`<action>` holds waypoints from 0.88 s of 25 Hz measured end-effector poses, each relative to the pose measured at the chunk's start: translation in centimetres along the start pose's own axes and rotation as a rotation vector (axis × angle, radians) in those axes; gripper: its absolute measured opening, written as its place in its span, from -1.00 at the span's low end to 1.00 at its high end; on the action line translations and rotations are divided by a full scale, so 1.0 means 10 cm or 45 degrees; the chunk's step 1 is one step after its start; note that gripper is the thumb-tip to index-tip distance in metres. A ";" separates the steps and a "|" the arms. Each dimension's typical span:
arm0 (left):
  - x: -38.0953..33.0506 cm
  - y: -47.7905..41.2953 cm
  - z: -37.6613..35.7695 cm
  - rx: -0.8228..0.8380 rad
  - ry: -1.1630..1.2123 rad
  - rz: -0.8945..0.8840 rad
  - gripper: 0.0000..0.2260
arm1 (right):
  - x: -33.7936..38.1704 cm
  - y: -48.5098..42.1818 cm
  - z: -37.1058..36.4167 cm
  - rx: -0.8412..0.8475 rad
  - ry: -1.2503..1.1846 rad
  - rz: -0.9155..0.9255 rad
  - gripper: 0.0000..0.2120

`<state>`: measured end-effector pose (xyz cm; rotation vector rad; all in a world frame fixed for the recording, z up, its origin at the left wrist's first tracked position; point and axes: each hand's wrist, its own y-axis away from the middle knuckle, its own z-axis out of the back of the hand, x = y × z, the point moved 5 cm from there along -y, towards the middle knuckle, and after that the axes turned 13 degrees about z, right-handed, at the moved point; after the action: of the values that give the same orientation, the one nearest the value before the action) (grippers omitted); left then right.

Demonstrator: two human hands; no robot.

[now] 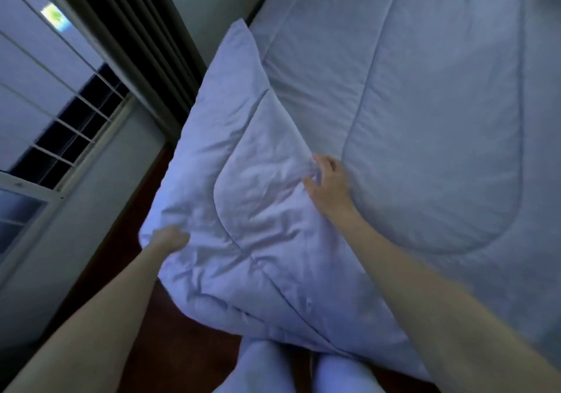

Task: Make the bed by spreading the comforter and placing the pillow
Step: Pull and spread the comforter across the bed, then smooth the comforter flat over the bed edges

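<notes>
1. One comforter (425, 104), pale blue and quilted, lies spread across the bed, which it hides. It fills the right and upper parts of the frame.
2. One corner flap (243, 180) of it is lifted at centre left, creased and bulging, and hangs out over the floor (188, 332).
3. Two bare hands are in view, and both are on that flap.
4. The left hand (168, 239) is at lower left of centre on the flap's outer edge. Its fingers are buried in the fabric, which it clutches.
5. The right hand (326, 183) is at centre, where the flap meets the flat part. Its fingers (315, 177) curl and pinch a bunch of cloth, with wrinkles radiating from the grip.
6. Two forearms reach in, one from the lower left corner and one from the lower right.
7. Two legs (261, 362) in light trousers show at bottom centre, just under the hanging edge.
8. One barred window (45, 104) fills the upper left. Beside it, towards top centre, hangs one dark pleated curtain (136, 28).
9. The floor is dark reddish-brown, between the wall (91, 210) and the comforter.
</notes>
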<state>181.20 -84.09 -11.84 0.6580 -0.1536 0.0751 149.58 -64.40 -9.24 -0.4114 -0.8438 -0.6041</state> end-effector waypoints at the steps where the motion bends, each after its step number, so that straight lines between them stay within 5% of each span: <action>1: -0.25 -0.06 0.20 -0.094 0.084 -0.111 -0.45 | -0.03 -0.06 -0.06 0.070 0.082 -0.068 -0.47; 6: -1.52 -0.30 1.15 -0.315 0.453 -0.670 -0.48 | -0.01 -0.18 -0.61 0.751 0.394 0.158 -0.51; 9: -1.94 -0.56 1.06 -0.235 0.101 -0.924 -0.39 | 0.16 -0.13 -1.03 0.940 0.687 0.178 -0.48; 12: -1.86 -0.85 0.69 -0.124 -0.361 -0.987 -0.33 | 0.29 -0.22 -1.22 0.854 0.736 0.124 -0.43; 17: -1.75 -0.81 0.80 -0.120 -0.330 -1.075 -0.37 | 0.35 -0.42 -1.09 0.482 0.268 -0.094 -0.55; 22: -1.62 -0.37 1.60 -0.058 0.038 -1.130 -0.68 | 1.06 -0.87 -0.61 0.047 -0.067 -0.137 -0.73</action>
<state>163.77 -97.18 -4.28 0.6310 0.1738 -0.7692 152.87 -77.91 -3.63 -0.3513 -0.9302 -0.6785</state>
